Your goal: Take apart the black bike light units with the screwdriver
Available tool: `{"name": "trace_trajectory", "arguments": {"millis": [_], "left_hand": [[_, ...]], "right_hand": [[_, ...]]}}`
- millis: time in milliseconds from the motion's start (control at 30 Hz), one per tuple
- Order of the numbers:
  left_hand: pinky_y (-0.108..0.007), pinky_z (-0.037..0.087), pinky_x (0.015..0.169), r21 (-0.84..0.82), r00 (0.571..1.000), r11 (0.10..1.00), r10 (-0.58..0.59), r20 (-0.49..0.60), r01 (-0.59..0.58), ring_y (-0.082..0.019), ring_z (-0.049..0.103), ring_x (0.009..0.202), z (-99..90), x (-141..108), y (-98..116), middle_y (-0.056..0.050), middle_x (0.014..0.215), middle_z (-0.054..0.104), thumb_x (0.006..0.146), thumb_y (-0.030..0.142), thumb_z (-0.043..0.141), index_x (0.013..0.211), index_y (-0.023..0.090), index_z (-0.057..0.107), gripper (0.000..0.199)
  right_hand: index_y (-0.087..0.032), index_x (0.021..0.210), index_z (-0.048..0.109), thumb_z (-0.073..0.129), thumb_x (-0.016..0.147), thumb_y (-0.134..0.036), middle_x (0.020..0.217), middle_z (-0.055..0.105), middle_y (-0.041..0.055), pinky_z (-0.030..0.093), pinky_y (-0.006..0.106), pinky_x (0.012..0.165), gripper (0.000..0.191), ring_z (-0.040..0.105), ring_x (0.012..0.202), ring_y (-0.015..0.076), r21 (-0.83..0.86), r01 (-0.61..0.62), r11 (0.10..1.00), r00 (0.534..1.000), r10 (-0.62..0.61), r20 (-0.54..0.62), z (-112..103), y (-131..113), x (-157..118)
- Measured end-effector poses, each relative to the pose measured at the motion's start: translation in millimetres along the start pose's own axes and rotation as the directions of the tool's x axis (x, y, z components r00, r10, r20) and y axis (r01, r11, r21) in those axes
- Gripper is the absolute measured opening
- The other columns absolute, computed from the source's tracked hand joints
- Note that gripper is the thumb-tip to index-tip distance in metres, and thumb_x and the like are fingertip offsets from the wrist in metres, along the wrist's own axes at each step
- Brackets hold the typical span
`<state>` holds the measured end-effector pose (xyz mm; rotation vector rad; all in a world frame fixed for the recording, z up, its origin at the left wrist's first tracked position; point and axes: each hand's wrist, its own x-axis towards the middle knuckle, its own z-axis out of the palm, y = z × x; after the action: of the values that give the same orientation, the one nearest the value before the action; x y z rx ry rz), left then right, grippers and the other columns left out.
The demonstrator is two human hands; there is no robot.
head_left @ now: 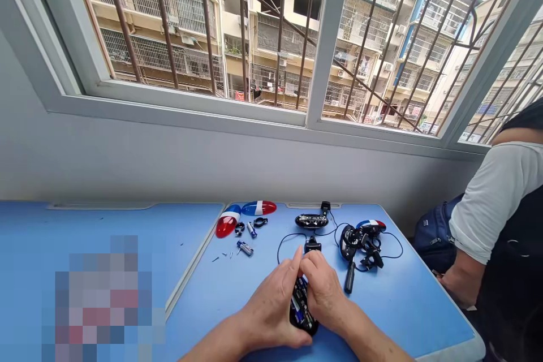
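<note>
A red-and-white plastic dome lens (228, 222) lies up-left of the open black plastic casing (301, 306), which our left hand (271, 311) and right hand (324, 294) press together between curled fingers, with a black wired bracket (360, 243) up-right of it.

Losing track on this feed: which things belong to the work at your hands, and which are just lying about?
Seem to belong:
black open housing, held by left hand and right hand; red, white and blue lens shells; small screws; black cabled unit; black handlebar mount

Just lying about:
blue table; backpack; seated co-worker
</note>
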<state>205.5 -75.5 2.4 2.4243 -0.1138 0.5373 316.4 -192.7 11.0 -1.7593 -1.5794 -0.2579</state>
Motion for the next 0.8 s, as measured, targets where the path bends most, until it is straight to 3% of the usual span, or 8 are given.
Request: {"name": "trace_trajectory", "arguments": {"millis": [367,800], "left_hand": [[-0.054,0.045,0.097,0.051,1.0,0.999,0.012,-0.011,-0.011,-0.039,0.051,0.116,5.5,-3.3,-6.6,-0.015,0.14,0.043,0.04,0.026,0.09,0.146,0.03,-0.029,0.16],[-0.054,0.045,0.096,0.049,0.999,0.998,-0.037,0.025,0.036,-0.039,0.052,0.114,5.5,-4.9,-4.8,-0.014,0.136,0.045,0.039,0.027,0.091,0.144,0.031,-0.033,0.162]], "right_hand": [[-0.023,0.081,0.045,0.041,0.074,-0.002,0.078,0.05,0.0016,0.035,0.025,0.059,0.023,0.046,0.071,0.0181,0.011,0.018,1.0,1.0,-0.018,-0.016,0.3,0.8,1.8],[-0.023,0.078,0.042,0.039,0.071,0.0,0.076,0.049,0.0012,0.032,0.025,0.058,0.024,0.045,0.07,0.0175,0.036,0.013,0.999,0.999,-0.012,-0.036,-0.4,-0.9,2.8]]}}
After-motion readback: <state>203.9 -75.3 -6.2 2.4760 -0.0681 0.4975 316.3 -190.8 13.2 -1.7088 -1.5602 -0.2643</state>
